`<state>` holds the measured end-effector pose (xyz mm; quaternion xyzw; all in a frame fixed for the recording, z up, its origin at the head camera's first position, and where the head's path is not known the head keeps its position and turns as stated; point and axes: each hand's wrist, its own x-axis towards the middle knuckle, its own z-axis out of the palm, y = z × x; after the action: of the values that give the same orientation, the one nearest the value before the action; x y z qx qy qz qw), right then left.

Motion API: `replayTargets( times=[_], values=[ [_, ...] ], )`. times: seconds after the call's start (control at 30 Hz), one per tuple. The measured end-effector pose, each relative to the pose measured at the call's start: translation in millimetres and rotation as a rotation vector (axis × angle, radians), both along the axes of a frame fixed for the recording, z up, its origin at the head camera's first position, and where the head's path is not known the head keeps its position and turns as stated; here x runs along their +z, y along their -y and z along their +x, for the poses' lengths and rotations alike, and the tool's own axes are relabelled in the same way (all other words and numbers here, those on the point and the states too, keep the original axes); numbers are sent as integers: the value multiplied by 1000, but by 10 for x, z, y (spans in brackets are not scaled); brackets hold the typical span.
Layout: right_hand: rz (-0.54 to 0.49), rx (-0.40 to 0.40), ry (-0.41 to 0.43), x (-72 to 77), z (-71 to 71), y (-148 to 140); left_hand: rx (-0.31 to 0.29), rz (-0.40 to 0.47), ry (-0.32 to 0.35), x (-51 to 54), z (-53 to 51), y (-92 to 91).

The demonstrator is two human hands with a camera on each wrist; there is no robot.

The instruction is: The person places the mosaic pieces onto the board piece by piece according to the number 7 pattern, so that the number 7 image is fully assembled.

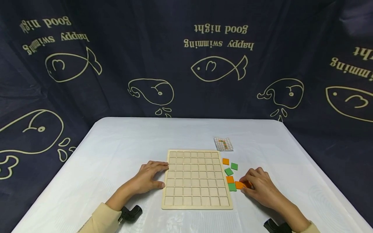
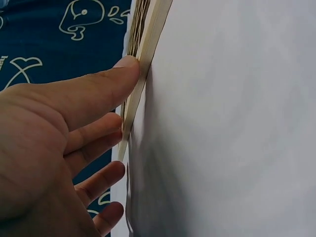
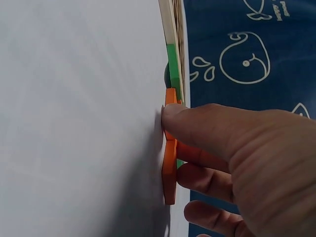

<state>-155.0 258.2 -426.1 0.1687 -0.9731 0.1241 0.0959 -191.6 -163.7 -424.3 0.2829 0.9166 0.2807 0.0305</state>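
Left hand (image 1: 148,178) at the left edge of a pale wooden gridded board (image 1: 197,175), thumb and fingertips touching its side, fingers loosely spread and relaxed, grasping nothing; the left wrist view shows the thumb (image 2: 111,86) laid against the board's rim; the board lies flat on a white-covered table (image 1: 140,136).

Right hand (image 1: 260,187) on the other side, thumb and forefinger pinching an orange tile (image 1: 239,185) near the board's right edge; a second orange tile (image 3: 169,180) sits end to end with it, partly under the fingers (whether either is lifted, cannot tell).

Five more tiles along the board's right side; nearest the hand, a green tile (image 1: 232,187) and another orange tile (image 1: 230,179), close together by the edge; farther off, a tilted green tile (image 1: 229,171), a green one (image 1: 234,166) and an orange one (image 1: 225,161).

Beyond the board's far right corner, a printed card (image 1: 223,144) with a small coloured grid; behind the table, dark blue cloth (image 1: 157,38) with fish, whales and upside-down lettering; light sleeves (image 1: 100,220) on the arms, a black device (image 1: 132,214) at the left wrist.
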Motion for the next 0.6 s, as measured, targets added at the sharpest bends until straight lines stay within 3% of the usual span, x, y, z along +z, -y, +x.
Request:
replayTargets(
  times=[0.27,0.6],
  values=[
    [3,-1,4,-17,-8,-7,-4,94,44,-32,-7,-31],
    [-5,-16,30,-9,-14,-3,28,202,152,-77,-26,-31]
  ],
)
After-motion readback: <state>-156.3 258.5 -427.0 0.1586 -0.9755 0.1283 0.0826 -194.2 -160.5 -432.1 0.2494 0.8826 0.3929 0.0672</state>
